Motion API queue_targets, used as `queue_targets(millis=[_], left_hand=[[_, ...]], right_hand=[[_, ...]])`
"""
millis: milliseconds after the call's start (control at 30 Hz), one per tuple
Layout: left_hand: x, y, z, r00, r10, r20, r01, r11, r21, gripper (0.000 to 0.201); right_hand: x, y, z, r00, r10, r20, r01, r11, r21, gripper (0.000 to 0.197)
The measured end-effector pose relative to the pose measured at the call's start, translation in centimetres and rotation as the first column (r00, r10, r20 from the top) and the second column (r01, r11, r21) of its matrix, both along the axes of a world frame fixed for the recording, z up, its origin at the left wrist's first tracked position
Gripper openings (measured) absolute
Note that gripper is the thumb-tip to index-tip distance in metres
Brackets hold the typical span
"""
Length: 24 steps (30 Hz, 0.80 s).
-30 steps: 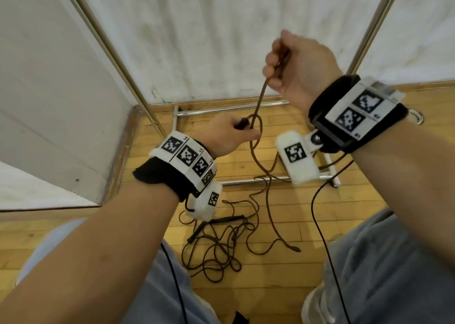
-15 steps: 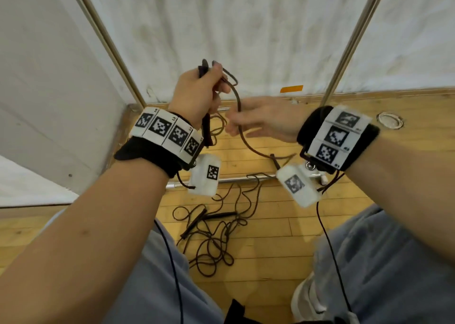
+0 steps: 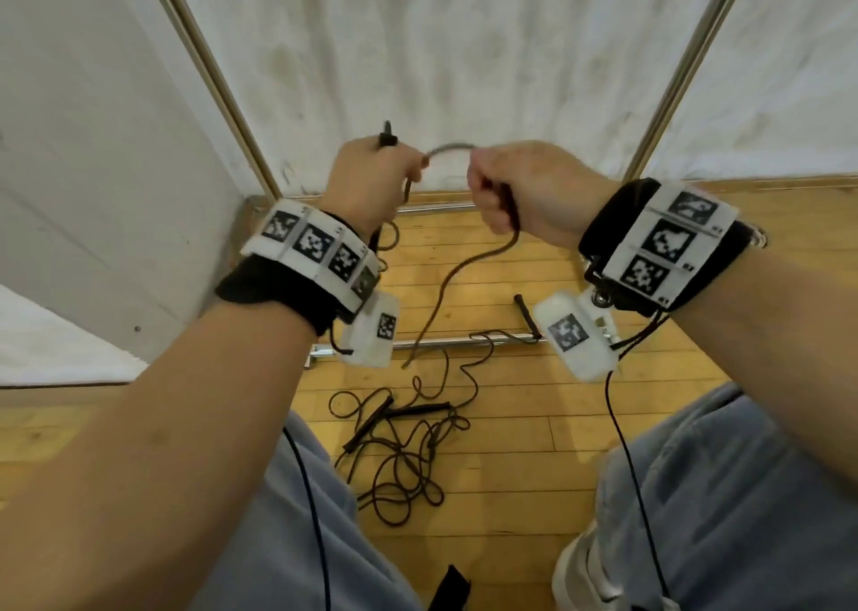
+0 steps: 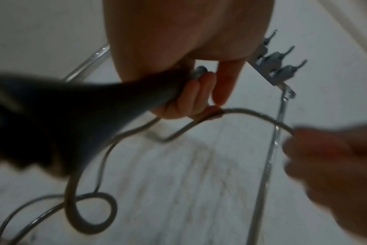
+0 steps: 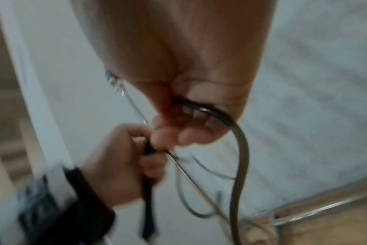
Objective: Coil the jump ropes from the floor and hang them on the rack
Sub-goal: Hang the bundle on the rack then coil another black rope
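No legible txt; wrist bands (image 3: 310, 244) carry only coded square markers.

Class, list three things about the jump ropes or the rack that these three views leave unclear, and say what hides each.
1. Head view: number of coils in the left hand is hidden by its fingers.
2. Head view: how many ropes form the floor tangle is unclear; strands overlap.
3. Left wrist view: the rack hooks are blurred and partly behind the hand, so whether anything hangs there is unclear.
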State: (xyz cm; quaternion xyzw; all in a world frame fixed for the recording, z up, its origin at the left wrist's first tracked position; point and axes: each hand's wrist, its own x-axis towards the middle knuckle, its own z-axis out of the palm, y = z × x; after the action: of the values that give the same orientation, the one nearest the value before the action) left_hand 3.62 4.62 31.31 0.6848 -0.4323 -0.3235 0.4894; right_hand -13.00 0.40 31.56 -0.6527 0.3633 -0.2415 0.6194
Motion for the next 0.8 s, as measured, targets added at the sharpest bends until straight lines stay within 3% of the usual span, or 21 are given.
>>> queue_targets(millis=[100,233,300,367,433,533,633,700,800], left_hand=[[-2.0,0.7,-0.3,0.995,-0.088,-0.039,0.085,0.994,-0.070,0.030],[-2.7,0.7,-2.0,0.982,-0.190,0.004,0.189,0.975,-0.114,0.060],[-2.7,0.5,-3.0,0.952,-0.294,0.085,0.301,0.949,-0.092,0.047],[-2.9,0.3,-4.2,0.873,-0.455,0.177,0.460,0.888,0.012,0.022],[-3.3,-0.2,-5.7,0.826,-0.530,0.193,0.522,0.848,0.093,0.005],[-3.1,-0.8,-7.6,0.794,-0.530,0.298,0.476,0.847,0.239,0.017],[-3.0,-0.9,-7.9,0.774,-0.583,0.249,0.490,0.799,0.348,0.026],[-2.9,-1.0,-7.2,0.832,-0.526,0.177,0.464,0.834,0.297,0.026],[-2.7,-1.3,-5.2,0.939,-0.338,0.062,0.329,0.937,0.118,0.024]], right_hand=[[0.7,-0.2,0.7,0.957,-0.165,0.239,0.112,0.968,0.223,0.034],[0.6,-0.7,1.1,0.841,-0.346,0.417,0.124,0.872,0.474,0.035],[0.3,-1.1,1.4,0.774,-0.426,0.468,0.093,0.808,0.581,0.036],[0.4,-1.3,1.6,0.736,-0.462,0.494,0.051,0.766,0.641,0.036],[0.5,-1.5,1.9,0.706,-0.484,0.516,0.022,0.744,0.668,0.037],[0.0,-2.6,2.9,0.622,-0.540,0.567,0.029,0.739,0.673,0.038],[-2.0,-4.7,3.4,0.540,-0.631,0.556,0.156,0.725,0.671,0.040],[-3.1,-5.5,2.9,0.597,-0.657,0.460,0.287,0.710,0.643,0.042],[-3.4,-5.3,0.7,0.777,-0.528,0.341,0.262,0.766,0.587,0.077]])
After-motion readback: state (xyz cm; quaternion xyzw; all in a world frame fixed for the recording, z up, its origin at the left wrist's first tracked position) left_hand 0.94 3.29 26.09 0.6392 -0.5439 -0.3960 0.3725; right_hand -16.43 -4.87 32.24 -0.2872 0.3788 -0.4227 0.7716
